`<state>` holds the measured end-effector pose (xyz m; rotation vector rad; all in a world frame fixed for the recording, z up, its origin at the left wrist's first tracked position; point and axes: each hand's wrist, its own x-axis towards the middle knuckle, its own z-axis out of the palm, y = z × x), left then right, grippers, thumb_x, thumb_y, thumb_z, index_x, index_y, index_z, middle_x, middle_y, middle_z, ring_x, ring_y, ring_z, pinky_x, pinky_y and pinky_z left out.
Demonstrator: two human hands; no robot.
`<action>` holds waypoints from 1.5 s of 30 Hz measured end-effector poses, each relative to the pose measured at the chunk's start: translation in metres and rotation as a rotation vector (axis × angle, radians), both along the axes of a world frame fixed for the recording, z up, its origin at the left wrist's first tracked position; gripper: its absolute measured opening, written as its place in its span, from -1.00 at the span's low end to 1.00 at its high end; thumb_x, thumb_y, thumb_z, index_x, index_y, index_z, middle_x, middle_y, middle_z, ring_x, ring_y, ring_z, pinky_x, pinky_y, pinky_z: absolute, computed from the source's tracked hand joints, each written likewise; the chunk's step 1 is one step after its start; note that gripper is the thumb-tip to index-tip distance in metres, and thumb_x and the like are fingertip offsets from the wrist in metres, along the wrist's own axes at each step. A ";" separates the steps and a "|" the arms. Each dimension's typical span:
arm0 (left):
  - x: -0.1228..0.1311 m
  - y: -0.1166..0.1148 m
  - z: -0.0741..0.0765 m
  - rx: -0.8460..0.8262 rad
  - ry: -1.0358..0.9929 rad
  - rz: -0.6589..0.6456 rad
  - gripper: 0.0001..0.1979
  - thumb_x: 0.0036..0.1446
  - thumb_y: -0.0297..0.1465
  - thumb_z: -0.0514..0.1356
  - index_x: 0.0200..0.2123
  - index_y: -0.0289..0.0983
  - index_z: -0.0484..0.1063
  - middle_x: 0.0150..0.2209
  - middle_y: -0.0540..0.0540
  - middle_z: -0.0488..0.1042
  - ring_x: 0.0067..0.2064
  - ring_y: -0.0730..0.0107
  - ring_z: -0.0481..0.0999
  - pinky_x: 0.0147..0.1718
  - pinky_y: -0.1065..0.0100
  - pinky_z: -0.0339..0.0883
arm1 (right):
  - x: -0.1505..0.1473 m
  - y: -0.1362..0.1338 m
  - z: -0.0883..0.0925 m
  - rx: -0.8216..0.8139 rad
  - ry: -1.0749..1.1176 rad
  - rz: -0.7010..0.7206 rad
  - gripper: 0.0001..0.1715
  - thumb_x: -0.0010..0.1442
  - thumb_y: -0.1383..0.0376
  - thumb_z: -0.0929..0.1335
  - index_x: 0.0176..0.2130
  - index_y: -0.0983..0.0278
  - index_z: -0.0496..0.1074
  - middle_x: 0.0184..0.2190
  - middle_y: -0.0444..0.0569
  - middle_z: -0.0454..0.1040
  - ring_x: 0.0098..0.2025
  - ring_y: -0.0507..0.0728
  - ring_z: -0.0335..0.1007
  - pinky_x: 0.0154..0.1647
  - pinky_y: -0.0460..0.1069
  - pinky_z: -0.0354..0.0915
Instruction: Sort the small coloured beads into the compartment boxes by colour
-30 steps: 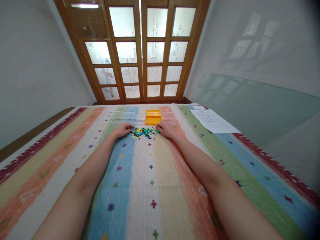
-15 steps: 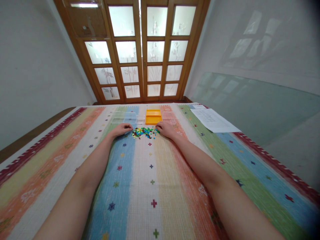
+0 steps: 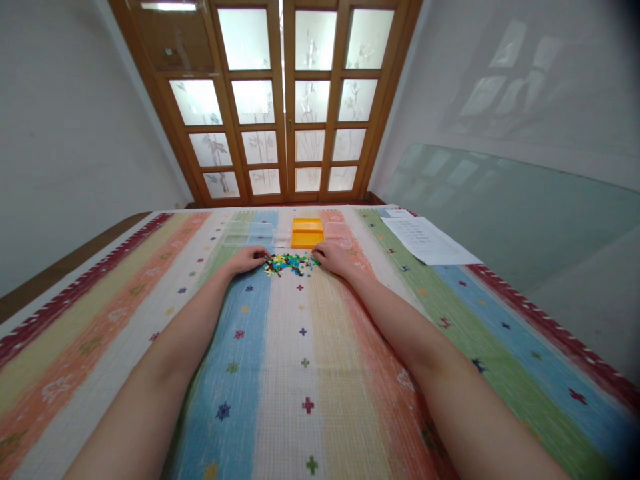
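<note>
Small coloured pieces (image 3: 289,263): loose mixed pile on cloth-covered desk (image 3: 290,373), between both hands, just on the near side of the yellow tray (image 3: 307,239).
Just changed: left hand (image 3: 249,259) eased slightly inward to pile's left edge vs half a second ago; right hand (image 3: 330,258) about same, at right edge.
Meaning: judged as pieces being handled in the pile; colours still mixed.
Left grip: thumb and finger tips close together; can't tell if pinching a piece.
Right grip: fingers curled down, tips unclear; can't tell if holding.
Yellow tray: two compartments, no pieces made out inside.
Left clear container (image 3: 260,241): see-through, contents can't be told.
Right clear container (image 3: 339,235): beside tray, same.
Paper (image 3: 430,241): off right, text unreadable.
</note>
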<state>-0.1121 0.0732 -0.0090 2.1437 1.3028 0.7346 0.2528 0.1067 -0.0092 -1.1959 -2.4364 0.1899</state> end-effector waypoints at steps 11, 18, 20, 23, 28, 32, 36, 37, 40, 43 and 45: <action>0.036 -0.003 0.005 0.285 0.261 -0.002 -0.82 0.23 -0.26 0.28 -0.32 -0.21 0.65 -0.22 -0.15 0.59 -0.12 0.13 0.52 0.00 0.13 0.37 | -0.002 -0.005 0.005 0.011 -0.004 -0.001 -0.69 0.47 0.29 0.30 -0.14 0.28 0.64 -0.12 0.08 0.67 -0.12 0.17 0.49 -0.12 -0.02 0.21; 0.043 -0.006 0.005 0.301 0.313 -0.003 -0.86 0.23 -0.30 0.29 -0.28 -0.20 0.65 -0.22 -0.13 0.58 -0.11 0.15 0.53 -0.01 0.15 0.36 | -0.002 -0.008 0.008 0.014 0.003 0.008 -0.70 0.46 0.31 0.30 -0.14 0.27 0.64 -0.12 0.07 0.67 -0.11 0.17 0.49 -0.12 -0.01 0.21; 0.045 -0.005 0.004 0.281 0.307 0.013 -0.85 0.23 -0.32 0.28 -0.28 -0.20 0.66 -0.23 -0.13 0.58 -0.14 0.17 0.54 -0.04 0.18 0.37 | -0.002 -0.008 0.008 0.012 -0.006 0.002 -0.70 0.46 0.31 0.30 -0.15 0.28 0.64 -0.13 0.07 0.67 -0.12 0.17 0.49 -0.13 -0.01 0.21; 0.049 -0.005 0.001 0.254 0.300 0.044 -0.85 0.23 -0.34 0.27 -0.27 -0.22 0.67 -0.25 -0.13 0.57 -0.18 0.19 0.53 -0.08 0.20 0.36 | -0.002 -0.008 0.008 0.013 -0.011 0.000 -0.70 0.46 0.31 0.30 -0.15 0.28 0.63 -0.14 0.07 0.66 -0.14 0.16 0.48 -0.14 -0.01 0.21; 0.051 -0.007 0.000 0.318 0.344 0.086 -0.84 0.26 -0.35 0.25 -0.27 -0.21 0.66 -0.25 -0.14 0.56 -0.14 0.16 0.52 -0.09 0.19 0.33 | -0.002 -0.008 0.009 0.003 -0.021 0.008 -0.70 0.47 0.30 0.29 -0.13 0.28 0.63 -0.12 0.07 0.66 -0.12 0.16 0.48 -0.12 -0.01 0.22; 0.047 -0.008 0.001 0.297 0.351 0.099 -0.81 0.27 -0.27 0.26 -0.26 -0.21 0.67 -0.25 -0.15 0.55 -0.12 0.14 0.51 -0.08 0.18 0.35 | -0.002 -0.009 0.010 -0.006 -0.036 0.000 -0.68 0.48 0.29 0.29 -0.12 0.28 0.64 -0.11 0.08 0.66 -0.10 0.17 0.48 -0.10 -0.01 0.22; 0.040 -0.005 0.001 0.234 0.299 0.041 -0.78 0.25 -0.22 0.27 -0.22 -0.19 0.68 -0.22 -0.14 0.56 -0.12 0.15 0.51 -0.04 0.16 0.37 | -0.002 -0.010 0.010 0.006 -0.035 0.002 -0.69 0.48 0.30 0.29 -0.15 0.28 0.63 -0.14 0.07 0.66 -0.11 0.16 0.48 -0.12 -0.02 0.21; 0.038 -0.004 0.000 0.223 0.281 0.030 -0.78 0.25 -0.22 0.27 -0.22 -0.19 0.68 -0.21 -0.14 0.56 -0.13 0.16 0.51 -0.03 0.16 0.38 | -0.002 -0.010 0.010 0.006 -0.035 0.005 -0.70 0.48 0.30 0.29 -0.16 0.28 0.62 -0.14 0.06 0.66 -0.11 0.16 0.48 -0.12 -0.02 0.21; 0.037 -0.003 -0.002 0.215 0.235 0.019 -0.79 0.24 -0.24 0.26 -0.23 -0.19 0.68 -0.23 -0.14 0.56 -0.15 0.16 0.51 -0.04 0.13 0.40 | -0.002 -0.011 0.011 -0.004 -0.039 0.004 -0.70 0.48 0.30 0.29 -0.15 0.28 0.62 -0.13 0.07 0.65 -0.10 0.16 0.49 -0.12 -0.02 0.21; 0.037 -0.003 -0.005 0.231 0.213 0.040 -0.80 0.23 -0.25 0.27 -0.23 -0.18 0.68 -0.21 -0.15 0.55 -0.11 0.14 0.52 0.00 0.11 0.39 | -0.002 -0.011 0.012 -0.019 -0.044 -0.005 -0.70 0.48 0.30 0.29 -0.13 0.28 0.63 -0.11 0.08 0.65 -0.08 0.17 0.49 -0.11 -0.02 0.22; 0.038 -0.003 -0.005 0.238 0.206 0.051 -0.82 0.22 -0.27 0.28 -0.23 -0.18 0.67 -0.18 -0.15 0.55 -0.07 0.12 0.51 0.03 0.09 0.38 | -0.002 -0.011 0.012 -0.027 -0.041 -0.005 -0.71 0.47 0.30 0.30 -0.12 0.27 0.63 -0.10 0.07 0.65 -0.08 0.17 0.49 -0.10 -0.02 0.23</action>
